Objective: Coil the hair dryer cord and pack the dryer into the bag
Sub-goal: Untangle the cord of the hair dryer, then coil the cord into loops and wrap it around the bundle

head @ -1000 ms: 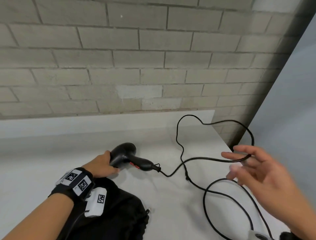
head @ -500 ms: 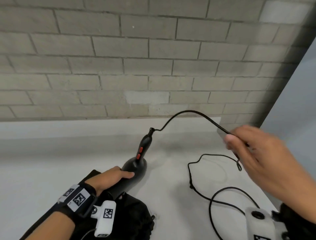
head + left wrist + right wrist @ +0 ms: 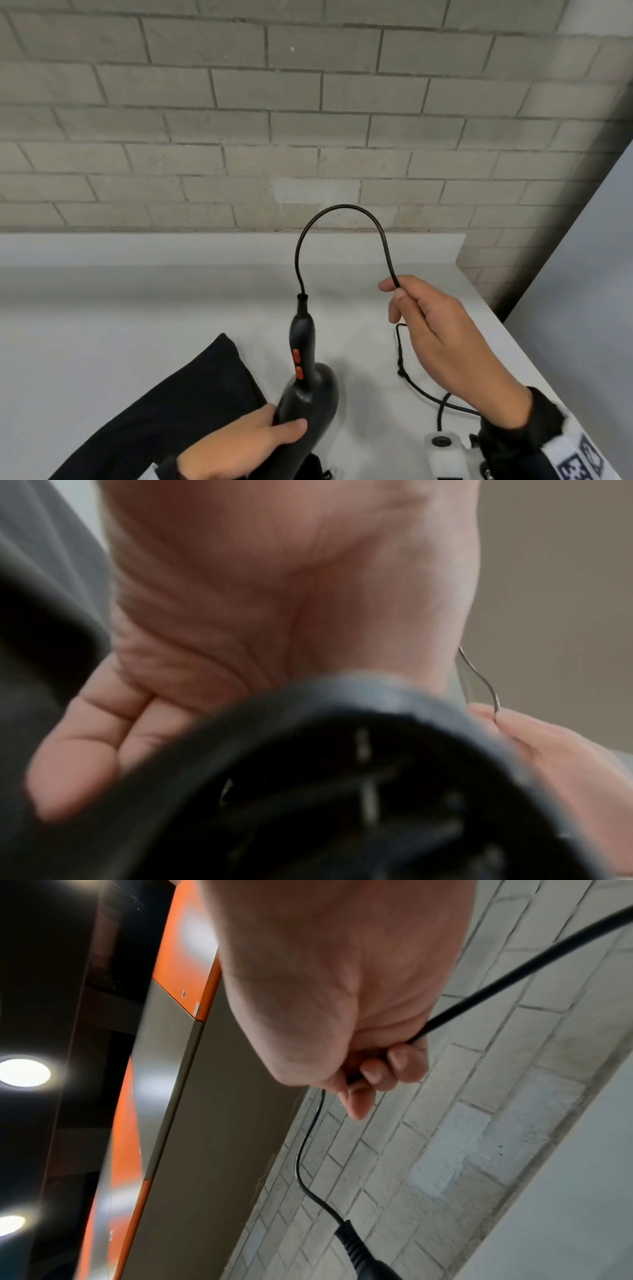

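The dryer now stands handle-up in the left hand while the right hand pinches the cord into a first arch, so coiling has begun.

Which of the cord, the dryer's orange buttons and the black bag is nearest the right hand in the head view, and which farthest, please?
From the right hand:
1. Cord, pinched in its fingers.
2. Orange buttons, leftward on the upright handle.
3. Black bag, farther left on the table.

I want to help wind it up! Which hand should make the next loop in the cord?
Probably the right hand. It already pinches the cord near the dryer, and slack lies on the table below. The left hand is busy gripping the dryer.
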Available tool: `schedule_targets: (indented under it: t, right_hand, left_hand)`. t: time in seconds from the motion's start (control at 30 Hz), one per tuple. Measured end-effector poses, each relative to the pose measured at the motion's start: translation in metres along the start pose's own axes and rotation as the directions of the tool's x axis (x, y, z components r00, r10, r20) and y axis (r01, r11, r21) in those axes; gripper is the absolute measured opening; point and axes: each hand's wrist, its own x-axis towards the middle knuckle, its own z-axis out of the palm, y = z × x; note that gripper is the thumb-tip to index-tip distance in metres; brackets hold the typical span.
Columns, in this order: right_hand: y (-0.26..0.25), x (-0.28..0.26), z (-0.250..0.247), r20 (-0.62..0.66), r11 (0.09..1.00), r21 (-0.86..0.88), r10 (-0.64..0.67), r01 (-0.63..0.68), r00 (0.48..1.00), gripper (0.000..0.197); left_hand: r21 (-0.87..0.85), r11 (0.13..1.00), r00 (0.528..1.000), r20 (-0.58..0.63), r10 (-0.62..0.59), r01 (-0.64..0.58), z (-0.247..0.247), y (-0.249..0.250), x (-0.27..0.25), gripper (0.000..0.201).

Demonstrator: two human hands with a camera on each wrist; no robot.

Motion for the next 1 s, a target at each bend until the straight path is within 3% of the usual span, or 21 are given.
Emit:
schedule_targets:
  t: [0.1,0.2,0.3,0.37,0.4,0.47,0.5,0.53,0.57,0.6,0.73,0.8,1.0]
  right_hand:
    - [-0.007,0.004,0.001,-0.007,0.997,0.007,-0.073,0.073,0.997,0.025]
    - [-0.010,0.010,0.001,0.002,0.988,-0.078,-0.130,0.130,0.991,0.027]
    - [-0.014,0.014,0.004,0.034,0.969,-0.178,-0.167,0.170,0.985,0.029]
    - [-0.019,0.015,0.008,0.054,0.948,-0.236,-0.208,0.215,0.977,0.028]
    - [-0.022,0.015,0.011,0.063,0.938,-0.255,-0.227,0.236,0.972,0.028]
    - [-0.028,0.015,0.017,0.075,0.926,-0.260,-0.265,0.275,0.961,0.027]
    - [-0.029,0.015,0.018,0.076,0.924,-0.249,-0.279,0.289,0.957,0.026]
    - [-0.030,0.016,0.020,0.074,0.925,-0.238,-0.287,0.297,0.955,0.026]
    - [-0.030,0.017,0.020,0.069,0.927,-0.226,-0.291,0.299,0.954,0.025]
    - [-0.028,0.018,0.021,0.058,0.933,-0.213,-0.285,0.291,0.957,0.024]
    - [-0.005,0.020,0.021,-0.055,0.968,-0.137,-0.219,0.210,0.974,0.017]
    - [0.016,0.014,0.021,-0.080,0.984,-0.097,-0.158,0.150,0.984,0.014]
    - [0.074,-0.031,0.015,-0.019,0.989,-0.140,-0.049,0.046,0.999,0.008]
  left_hand:
    - [0.197,0.980,1.000,-0.016,0.019,-0.016,0.003,0.002,-0.006,0.062]
    - [0.407,0.914,0.991,-0.125,0.044,0.010,0.002,0.010,-0.012,0.061]
    - [0.442,0.896,0.958,-0.233,0.167,-0.048,-0.008,0.020,-0.019,0.095]
    - [0.265,0.924,0.866,-0.349,0.359,-0.276,-0.017,0.035,-0.028,0.105]
    - [0.122,0.892,0.784,-0.435,0.443,-0.436,-0.022,0.046,-0.033,0.101]
    - [-0.122,0.674,0.602,-0.582,0.546,-0.729,-0.032,0.066,-0.041,0.081]
    - [-0.165,0.563,0.526,-0.630,0.572,-0.810,-0.037,0.077,-0.044,0.070]
    - [-0.196,0.476,0.473,-0.663,0.580,-0.857,-0.042,0.087,-0.048,0.058]
    - [-0.242,0.404,0.451,-0.685,0.572,-0.882,-0.046,0.098,-0.055,0.045]
    - [-0.308,0.353,0.463,-0.690,0.557,-0.883,-0.049,0.107,-0.061,0.038]
    - [-0.557,0.268,0.609,-0.625,0.488,-0.786,-0.064,0.124,-0.068,0.038]
    - [-0.658,0.179,0.659,-0.613,0.436,-0.731,-0.071,0.124,-0.062,0.036]
    - [-0.710,-0.019,0.667,-0.670,0.327,-0.704,-0.088,0.113,-0.048,0.035]
